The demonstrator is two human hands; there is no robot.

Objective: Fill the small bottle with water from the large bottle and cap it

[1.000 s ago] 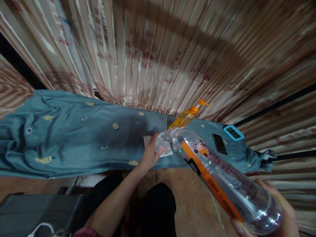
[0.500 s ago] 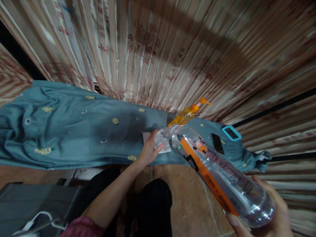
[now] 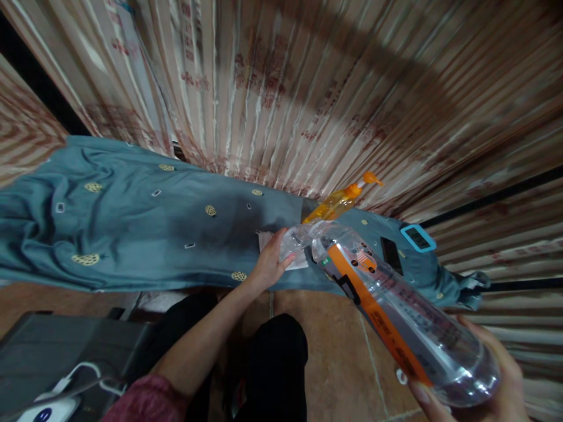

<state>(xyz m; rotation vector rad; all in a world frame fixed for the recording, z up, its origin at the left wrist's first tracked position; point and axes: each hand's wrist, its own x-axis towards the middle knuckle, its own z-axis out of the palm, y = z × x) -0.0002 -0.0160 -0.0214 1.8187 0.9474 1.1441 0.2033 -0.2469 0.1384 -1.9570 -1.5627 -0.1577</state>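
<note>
My right hand (image 3: pixel 497 375) grips the base end of a large clear plastic bottle (image 3: pixel 417 319) with an orange and grey label. The bottle is tilted, its neck pointing up-left in the view, toward a small clear container (image 3: pixel 291 240). That container is held in my left hand (image 3: pixel 271 262), fingers closed around it. The two mouths meet or nearly meet; whether liquid passes between them I cannot tell. Beneath my left hand lies a white tissue (image 3: pixel 299 261) on the teal cloth (image 3: pixel 145 228). Just behind stands an amber pump bottle (image 3: pixel 336 202) with an orange top.
A dark phone-like slab (image 3: pixel 391 255) and a blue-framed digital timer (image 3: pixel 418 238) rest on the cloth's right end. Striped curtains (image 3: pixel 272 88) hang behind. At lower left, a grey surface (image 3: pixel 26 351) holds a white device (image 3: pixel 53 408) with a cable.
The whole view has shifted slightly, so things appear a little farther right. Both hands keep their holds, and the large bottle stays tilted against the small container.
</note>
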